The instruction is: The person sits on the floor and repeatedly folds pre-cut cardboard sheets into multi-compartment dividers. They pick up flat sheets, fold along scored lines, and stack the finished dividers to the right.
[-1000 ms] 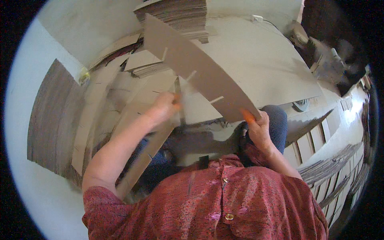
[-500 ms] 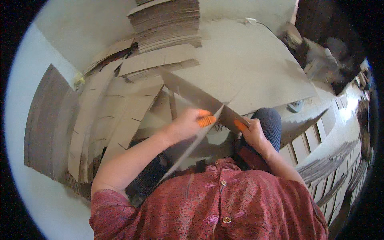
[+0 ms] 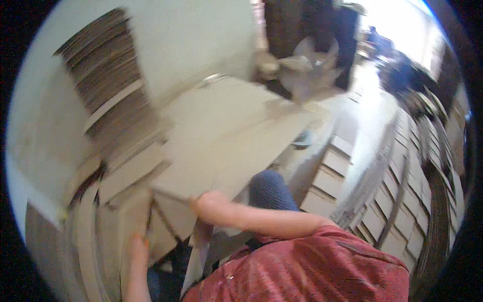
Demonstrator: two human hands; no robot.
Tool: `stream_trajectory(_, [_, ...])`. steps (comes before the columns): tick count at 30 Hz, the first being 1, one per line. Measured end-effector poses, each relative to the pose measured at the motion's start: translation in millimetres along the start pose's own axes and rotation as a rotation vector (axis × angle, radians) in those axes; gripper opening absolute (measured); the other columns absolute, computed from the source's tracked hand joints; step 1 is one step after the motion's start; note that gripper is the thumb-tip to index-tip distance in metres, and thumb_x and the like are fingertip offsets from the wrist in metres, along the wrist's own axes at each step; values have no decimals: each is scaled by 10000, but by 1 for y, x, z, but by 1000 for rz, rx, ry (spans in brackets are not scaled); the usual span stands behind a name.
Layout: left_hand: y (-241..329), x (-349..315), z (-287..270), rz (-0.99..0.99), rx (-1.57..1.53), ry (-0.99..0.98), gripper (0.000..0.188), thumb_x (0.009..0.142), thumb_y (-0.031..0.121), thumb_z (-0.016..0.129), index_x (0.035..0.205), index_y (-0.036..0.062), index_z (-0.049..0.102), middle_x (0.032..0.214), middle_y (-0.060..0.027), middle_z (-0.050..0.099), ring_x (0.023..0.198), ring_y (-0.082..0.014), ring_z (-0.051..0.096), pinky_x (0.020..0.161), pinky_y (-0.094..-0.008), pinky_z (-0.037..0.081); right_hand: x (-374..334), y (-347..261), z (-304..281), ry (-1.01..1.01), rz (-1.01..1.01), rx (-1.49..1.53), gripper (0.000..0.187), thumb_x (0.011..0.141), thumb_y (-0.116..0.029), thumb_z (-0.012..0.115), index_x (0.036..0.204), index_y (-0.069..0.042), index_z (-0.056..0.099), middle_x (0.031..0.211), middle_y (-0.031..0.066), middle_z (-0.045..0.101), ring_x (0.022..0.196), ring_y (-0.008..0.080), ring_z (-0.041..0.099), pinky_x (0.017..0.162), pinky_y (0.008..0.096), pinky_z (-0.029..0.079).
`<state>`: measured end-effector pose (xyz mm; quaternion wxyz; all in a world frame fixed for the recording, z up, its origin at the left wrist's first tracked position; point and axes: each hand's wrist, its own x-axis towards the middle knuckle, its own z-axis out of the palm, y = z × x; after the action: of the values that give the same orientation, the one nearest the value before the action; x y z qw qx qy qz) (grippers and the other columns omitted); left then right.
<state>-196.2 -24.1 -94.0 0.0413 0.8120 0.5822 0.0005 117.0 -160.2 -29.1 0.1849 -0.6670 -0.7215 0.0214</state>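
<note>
My right hand [image 3: 211, 206] reaches across my body to the table's near edge. It is closed on a cardboard strip [image 3: 196, 259], which hangs from it toward my lap; its fingertips are hidden. Down at the left, my left hand [image 3: 138, 246] is at the slotted cardboard pieces [image 3: 132, 211]. A bit of orange finger covering shows on it. Motion blur smears its fingers, and I cannot tell whether it grips a piece.
A pale table [image 3: 226, 136] spreads out ahead. A tall cardboard stack [image 3: 108, 65] rises behind at the left, with flat cardboard [image 3: 133, 171] at its foot. Rows of cardboard pieces [image 3: 397, 201] lie on the floor at right. My knee [image 3: 274, 191] is beside the table edge.
My view has swung to the right. My hands, earlier together at crossed cardboard strips before my chest, have parted: the left has gone down to the pieces at left, the right has crossed leftward.
</note>
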Motion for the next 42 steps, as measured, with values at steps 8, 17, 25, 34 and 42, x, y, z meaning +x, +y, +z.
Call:
stream_trajectory(8, [-84,34,77,-3,-147,114,505,821,274,571,1173,-69,454,1104,-246,534,971,-362,537,814,-432,442,-6,0,-2,60,130,300,156,751,-156,555,812,-33,628,752,179,634,715,337,638,602,438,520])
stream_trajectory(17, [1,3,9,78,69,-70,397,894,323,399,1025,1,590,978,-217,612,875,-383,577,748,-459,482,-11,21,24,61,82,298,245,775,-179,534,993,-83,589,682,191,601,646,361,613,553,464,499])
stream_trajectory(25, [-22,9,35,144,241,4,319,888,256,400,993,43,613,949,-203,627,844,-388,597,710,-475,495,-26,14,7,82,118,328,212,787,-156,501,968,-84,584,682,185,598,653,386,601,561,480,484])
stream_trajectory(34, [8,-3,3,-39,55,-95,400,895,338,380,1082,44,577,1077,-213,580,980,-381,545,811,-484,448,-31,20,8,79,121,380,232,765,-141,516,981,-91,583,719,186,604,682,384,599,587,489,475])
stream_trajectory(42, [14,0,-11,-12,148,-155,421,897,396,380,1129,85,544,1109,-193,549,992,-345,522,819,-457,435,-37,21,2,112,136,413,271,751,-125,537,1017,-104,583,729,196,595,708,390,591,614,479,476])
